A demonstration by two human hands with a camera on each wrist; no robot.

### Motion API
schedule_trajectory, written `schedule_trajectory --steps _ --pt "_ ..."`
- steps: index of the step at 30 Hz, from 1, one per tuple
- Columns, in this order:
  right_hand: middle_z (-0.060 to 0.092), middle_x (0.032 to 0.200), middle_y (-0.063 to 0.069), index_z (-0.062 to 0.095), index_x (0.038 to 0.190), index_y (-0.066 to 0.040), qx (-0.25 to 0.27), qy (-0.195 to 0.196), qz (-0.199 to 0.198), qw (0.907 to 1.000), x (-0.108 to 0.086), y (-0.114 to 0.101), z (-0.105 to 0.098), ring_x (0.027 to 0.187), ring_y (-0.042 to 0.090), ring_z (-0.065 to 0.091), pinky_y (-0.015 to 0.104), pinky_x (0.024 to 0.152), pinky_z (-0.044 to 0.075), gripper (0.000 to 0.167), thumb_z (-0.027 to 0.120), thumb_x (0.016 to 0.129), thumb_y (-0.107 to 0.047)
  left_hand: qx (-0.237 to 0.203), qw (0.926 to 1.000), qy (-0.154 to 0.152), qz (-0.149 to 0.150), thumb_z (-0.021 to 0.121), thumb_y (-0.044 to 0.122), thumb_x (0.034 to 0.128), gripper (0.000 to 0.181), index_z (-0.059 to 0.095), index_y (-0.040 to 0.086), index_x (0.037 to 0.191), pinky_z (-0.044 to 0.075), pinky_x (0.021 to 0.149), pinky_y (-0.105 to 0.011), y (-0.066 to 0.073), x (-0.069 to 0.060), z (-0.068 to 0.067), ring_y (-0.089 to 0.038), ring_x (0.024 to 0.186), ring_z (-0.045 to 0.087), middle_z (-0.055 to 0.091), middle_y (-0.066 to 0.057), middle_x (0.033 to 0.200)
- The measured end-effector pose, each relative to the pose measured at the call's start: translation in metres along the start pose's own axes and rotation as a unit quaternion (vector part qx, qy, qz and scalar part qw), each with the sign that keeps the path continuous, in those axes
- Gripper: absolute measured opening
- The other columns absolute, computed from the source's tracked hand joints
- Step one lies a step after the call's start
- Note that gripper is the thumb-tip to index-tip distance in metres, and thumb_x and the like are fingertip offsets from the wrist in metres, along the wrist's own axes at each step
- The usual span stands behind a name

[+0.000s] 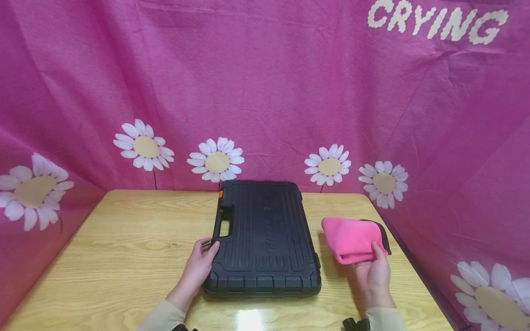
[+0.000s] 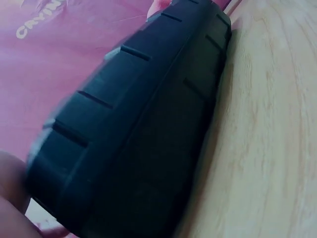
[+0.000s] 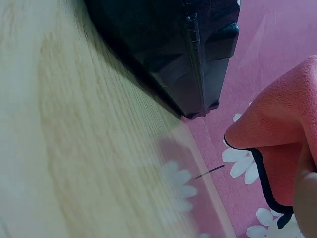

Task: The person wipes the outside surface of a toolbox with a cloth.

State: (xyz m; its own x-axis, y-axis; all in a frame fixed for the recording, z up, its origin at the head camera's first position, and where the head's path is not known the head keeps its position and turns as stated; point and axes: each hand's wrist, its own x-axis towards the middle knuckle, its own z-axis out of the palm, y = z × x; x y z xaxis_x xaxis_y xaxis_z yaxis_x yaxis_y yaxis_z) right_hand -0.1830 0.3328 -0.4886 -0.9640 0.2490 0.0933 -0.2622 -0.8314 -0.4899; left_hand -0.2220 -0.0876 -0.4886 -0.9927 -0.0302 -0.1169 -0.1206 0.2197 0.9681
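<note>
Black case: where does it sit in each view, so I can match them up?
Head: black case in the lower half, around the middle.
Left wrist: large, slanting from the bottom left up to the top edge.
Right wrist: upper middle, cut off by the top edge.
Shared landmark: the wooden table, visible in all three.

Closed black case [image 1: 265,225], flat — folded pink cloth [image 1: 349,239] aloft, to its right

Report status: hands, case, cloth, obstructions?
Left hand grips black case near handle. Right hand holds pink cloth above table. Case closed, lying flat. Nothing visible between case and cloth.
</note>
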Motion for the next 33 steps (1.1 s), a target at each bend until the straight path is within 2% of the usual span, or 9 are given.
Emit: schedule_trajectory --steps 6,11,15,22,26,33 --pt "0.059 0.127 -0.003 0.037 0.136 -0.016 -0.030 0.044 -0.005 0.9986 0.000 -0.001 0.003 0.120 0.007 0.063 0.026 0.099 0.053 0.023 0.031 0.113 -0.019 0.081 0.9960 -0.034 -0.012 0.064 0.037 0.1020 0.083 0.022 -0.016 0.151 0.035 0.117 -0.062 0.004 -0.017 -0.001 -0.055 0.142 0.039 0.036 -0.043 0.152" --pt "0.060 0.124 0.000 0.040 0.132 -0.013 -0.032 0.033 -0.008 0.9989 -0.001 -0.001 0.000 0.118 0.010 0.064 0.028 0.098 0.053 0.021 0.031 0.113 -0.018 0.114 0.9922 -0.048 -0.017 0.075 0.043 0.0927 0.101 0.018 -0.014 0.153 0.037 0.115 -0.064 0.003 -0.030 0.001 -0.053 0.140 0.042 0.039 -0.040 0.150" --pt "0.060 0.122 0.002 0.041 0.130 -0.012 -0.022 0.035 -0.015 0.9991 -0.002 0.000 0.004 0.117 0.011 0.064 0.029 0.097 0.054 0.020 0.031 0.113 -0.017 0.104 0.9934 -0.044 -0.025 0.079 0.044 0.0895 0.105 0.017 -0.009 0.157 0.035 0.116 -0.064 0.000 -0.034 0.001 -0.050 0.143 0.041 0.037 -0.037 0.154" --pt "0.056 0.130 -0.001 0.037 0.138 -0.012 -0.064 0.083 -0.035 0.9938 -0.002 0.002 0.013 0.121 0.007 0.061 0.026 0.097 0.054 0.026 0.031 0.113 -0.018 0.086 0.9950 -0.041 -0.033 0.079 0.047 0.0890 0.107 0.018 -0.006 0.159 0.031 0.118 -0.065 -0.003 -0.032 0.001 -0.051 0.146 0.035 0.033 -0.036 0.159" --pt "0.057 0.129 0.000 0.038 0.137 -0.012 -0.056 0.097 -0.042 0.9928 -0.001 0.002 0.014 0.120 0.008 0.062 0.027 0.097 0.054 0.025 0.033 0.113 -0.017 0.082 0.9953 -0.047 -0.021 0.079 0.044 0.0895 0.103 0.020 -0.005 0.159 0.033 0.117 -0.064 -0.006 -0.030 -0.004 -0.050 0.146 0.037 0.034 -0.035 0.159" --pt "0.055 0.131 -0.002 0.037 0.136 -0.012 -0.058 0.088 -0.051 0.9932 -0.001 -0.002 0.013 0.122 0.006 0.059 0.025 0.098 0.053 0.024 0.033 0.113 -0.018 0.063 0.9946 -0.083 0.006 0.079 0.032 0.0903 0.096 0.023 -0.004 0.159 0.035 0.116 -0.061 -0.010 -0.022 -0.019 -0.047 0.143 0.041 0.039 -0.032 0.156"
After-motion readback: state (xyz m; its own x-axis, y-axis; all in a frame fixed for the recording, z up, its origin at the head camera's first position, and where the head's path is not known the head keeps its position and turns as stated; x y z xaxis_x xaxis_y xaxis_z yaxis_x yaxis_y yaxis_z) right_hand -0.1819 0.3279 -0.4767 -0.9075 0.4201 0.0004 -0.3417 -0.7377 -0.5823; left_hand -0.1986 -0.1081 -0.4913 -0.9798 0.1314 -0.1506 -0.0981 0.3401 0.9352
